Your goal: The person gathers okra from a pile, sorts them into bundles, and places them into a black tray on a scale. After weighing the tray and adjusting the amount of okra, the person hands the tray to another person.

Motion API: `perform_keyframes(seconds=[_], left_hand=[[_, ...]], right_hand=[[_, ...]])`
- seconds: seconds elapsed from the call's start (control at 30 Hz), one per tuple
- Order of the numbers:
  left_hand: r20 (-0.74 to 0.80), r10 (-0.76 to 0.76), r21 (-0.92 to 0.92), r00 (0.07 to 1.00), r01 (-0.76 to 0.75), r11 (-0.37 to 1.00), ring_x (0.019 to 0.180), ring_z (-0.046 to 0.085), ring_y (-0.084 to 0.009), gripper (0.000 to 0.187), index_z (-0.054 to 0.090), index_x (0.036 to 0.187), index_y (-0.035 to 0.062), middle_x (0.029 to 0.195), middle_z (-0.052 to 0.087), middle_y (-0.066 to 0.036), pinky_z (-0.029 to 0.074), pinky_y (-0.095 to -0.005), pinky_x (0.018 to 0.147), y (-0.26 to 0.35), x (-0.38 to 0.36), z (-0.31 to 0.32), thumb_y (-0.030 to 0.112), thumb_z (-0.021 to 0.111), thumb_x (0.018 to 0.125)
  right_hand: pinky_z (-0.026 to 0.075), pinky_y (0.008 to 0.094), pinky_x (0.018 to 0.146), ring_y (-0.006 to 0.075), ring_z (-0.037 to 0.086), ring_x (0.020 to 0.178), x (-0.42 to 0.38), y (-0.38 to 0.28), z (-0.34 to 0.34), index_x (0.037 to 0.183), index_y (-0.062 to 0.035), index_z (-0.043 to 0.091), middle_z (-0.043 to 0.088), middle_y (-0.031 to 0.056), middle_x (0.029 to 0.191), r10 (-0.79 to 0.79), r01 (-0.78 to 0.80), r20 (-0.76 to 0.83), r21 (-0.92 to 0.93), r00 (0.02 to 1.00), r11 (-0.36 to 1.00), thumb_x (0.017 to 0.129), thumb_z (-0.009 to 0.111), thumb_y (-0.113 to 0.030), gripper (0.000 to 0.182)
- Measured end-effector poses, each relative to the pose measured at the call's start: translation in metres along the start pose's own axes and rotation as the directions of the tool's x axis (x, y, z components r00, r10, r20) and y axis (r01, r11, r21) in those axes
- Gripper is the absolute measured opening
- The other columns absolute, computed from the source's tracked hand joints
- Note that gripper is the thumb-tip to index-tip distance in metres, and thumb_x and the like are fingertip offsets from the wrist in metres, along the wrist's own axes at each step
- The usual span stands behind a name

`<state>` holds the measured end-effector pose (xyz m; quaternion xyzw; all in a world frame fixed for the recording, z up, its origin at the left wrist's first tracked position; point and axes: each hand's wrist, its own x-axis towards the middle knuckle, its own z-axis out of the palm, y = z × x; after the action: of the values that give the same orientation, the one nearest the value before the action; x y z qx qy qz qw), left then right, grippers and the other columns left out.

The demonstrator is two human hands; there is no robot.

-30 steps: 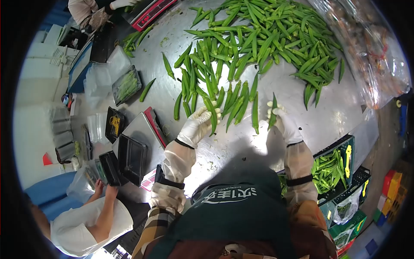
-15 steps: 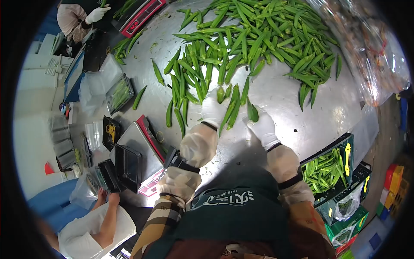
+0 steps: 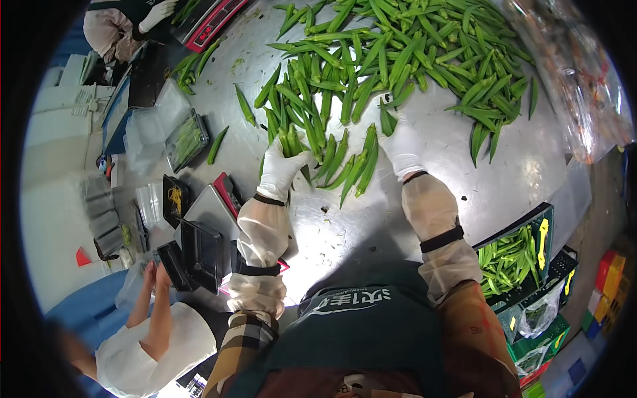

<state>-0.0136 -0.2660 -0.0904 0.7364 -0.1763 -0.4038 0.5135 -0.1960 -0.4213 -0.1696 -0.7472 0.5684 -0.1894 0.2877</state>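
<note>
My left hand [image 3: 280, 174], in a white glove, is closed around a few okra pods [image 3: 290, 140] at the near left edge of the pile. My gloved right hand [image 3: 402, 147] pinches a single okra pod [image 3: 387, 122], its fingers partly hidden from above. Between the hands, several loose okra pods [image 3: 360, 166] lie side by side on the steel table [image 3: 318, 232]. Beyond them spreads the large okra heap [image 3: 424, 53].
A plastic crate of okra [image 3: 509, 262] stands at my right. To my left are a scale [image 3: 211, 205], a black tray [image 3: 200, 255] and a packed okra tray [image 3: 188, 142]. A clear plastic bag [image 3: 570, 79] lies far right. Two other people work on the left.
My left hand has moved left, away from the loose pods in the middle, and now grips pods at the pile's edge. My right hand has shifted slightly up with its pod.
</note>
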Motion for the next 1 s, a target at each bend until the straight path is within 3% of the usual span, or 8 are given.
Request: perform_keyframes(seconds=[0.13, 0.23, 0.33, 0.57, 0.73, 0.9, 0.93, 1.0], left_hand=[[-0.003, 0.170, 0.288, 0.985, -0.162, 0.944, 0.071, 0.065, -0.0160, 0.026, 0.064, 0.098, 0.0005, 0.083, 0.067, -0.007, 0.052, -0.0304, 0.067, -0.045, -0.003, 0.002, 0.004, 0.074, 0.074], [0.161, 0.371, 0.699, 0.914, -0.371, 0.611, 0.077, 0.067, -0.0327, 0.036, 0.064, 0.107, 0.0006, 0.085, 0.068, -0.016, 0.054, -0.0379, 0.075, -0.057, -0.026, 0.035, 0.010, 0.074, 0.073], [0.114, 0.191, 0.856, 0.975, -0.194, 0.479, 0.092, 0.064, -0.0416, 0.048, 0.064, 0.108, 0.0024, 0.097, 0.066, -0.024, 0.052, -0.0473, 0.078, -0.094, -0.041, 0.072, 0.028, 0.079, 0.070], [0.234, -0.079, 0.584, 0.969, -0.075, 0.808, 0.086, 0.068, -0.0340, 0.056, 0.064, 0.111, -0.0017, 0.099, 0.068, -0.021, 0.053, -0.0401, 0.081, -0.091, -0.049, 0.008, 0.030, 0.080, 0.067], [0.135, -0.242, -0.059, 0.961, 0.251, 0.966, 0.086, 0.065, -0.0144, 0.048, 0.059, 0.116, -0.0029, 0.096, 0.068, -0.007, 0.053, -0.0276, 0.077, -0.045, -0.061, -0.004, -0.004, 0.075, 0.071], [-0.072, 0.028, 0.019, 0.997, -0.027, 0.999, 0.078, 0.066, -0.0135, 0.025, 0.067, 0.100, -0.0019, 0.090, 0.071, -0.007, 0.052, -0.0275, 0.072, -0.053, -0.033, 0.006, 0.001, 0.072, 0.076], [-0.121, 0.111, 0.207, 0.986, -0.085, 0.975, 0.077, 0.067, -0.0184, 0.026, 0.066, 0.100, -0.0021, 0.089, 0.071, -0.011, 0.052, -0.0299, 0.072, -0.059, -0.026, 0.012, 0.005, 0.073, 0.076], [-0.166, 0.234, 0.514, 0.958, -0.119, 0.850, 0.077, 0.067, -0.0341, 0.036, 0.064, 0.101, -0.0025, 0.089, 0.069, -0.020, 0.053, -0.0386, 0.073, -0.054, -0.020, 0.030, 0.020, 0.074, 0.074]], right_hand=[[0.056, 0.0341, 0.064, 0.0220, 0.070, 0.068, -0.005, -0.003, -0.071, 0.122, -0.0069, 0.064, 0.073, 0.0166, 0.089, 0.313, -0.434, 0.514, 0.132, 0.799, 0.891, 0.073, 0.074, -0.022, 0.052], [0.055, 0.0374, 0.071, 0.0273, 0.070, 0.078, -0.039, 0.007, -0.047, 0.123, -0.0060, 0.061, 0.072, 0.0175, 0.093, 0.153, -0.211, 0.422, 0.093, 0.894, 0.973, 0.071, 0.075, -0.021, 0.056], [0.052, 0.0446, 0.083, 0.0352, 0.066, 0.096, -0.078, -0.002, 0.006, 0.129, -0.0107, 0.053, 0.068, 0.0184, 0.104, 0.014, 0.019, 0.256, -0.127, 0.966, 0.992, 0.073, 0.076, -0.025, 0.062], [0.052, 0.0421, 0.082, 0.0328, 0.067, 0.094, -0.070, 0.028, -0.048, 0.119, -0.0114, 0.062, 0.070, 0.0169, 0.100, 0.039, 0.006, 0.325, -0.137, 0.945, 0.991, 0.073, 0.073, -0.028, 0.049], [0.053, 0.0385, 0.081, 0.0317, 0.067, 0.092, -0.073, 0.070, -0.075, 0.109, -0.0051, 0.067, 0.070, 0.0155, 0.099, -0.034, 0.091, 0.362, -0.144, 0.932, 0.985, 0.073, 0.075, -0.019, 0.040], [0.053, 0.0343, 0.080, 0.0259, 0.070, 0.090, -0.054, 0.054, -0.117, 0.119, 0.0000, 0.063, 0.071, 0.0172, 0.099, -0.001, -0.057, 0.316, 0.177, 0.949, 0.983, 0.077, 0.070, -0.011, 0.044], [0.053, 0.0344, 0.079, 0.0245, 0.070, 0.088, -0.037, 0.064, -0.122, 0.119, 0.0011, 0.062, 0.071, 0.0179, 0.096, 0.002, -0.001, 0.237, -0.002, 0.971, 1.000, 0.077, 0.069, -0.011, 0.044], [0.053, 0.0361, 0.079, 0.0282, 0.070, 0.087, -0.012, 0.049, -0.134, 0.120, 0.0005, 0.062, 0.071, 0.0190, 0.096, 0.087, -0.106, 0.167, 0.110, 0.982, 0.988, 0.077, 0.070, -0.015, 0.046]])
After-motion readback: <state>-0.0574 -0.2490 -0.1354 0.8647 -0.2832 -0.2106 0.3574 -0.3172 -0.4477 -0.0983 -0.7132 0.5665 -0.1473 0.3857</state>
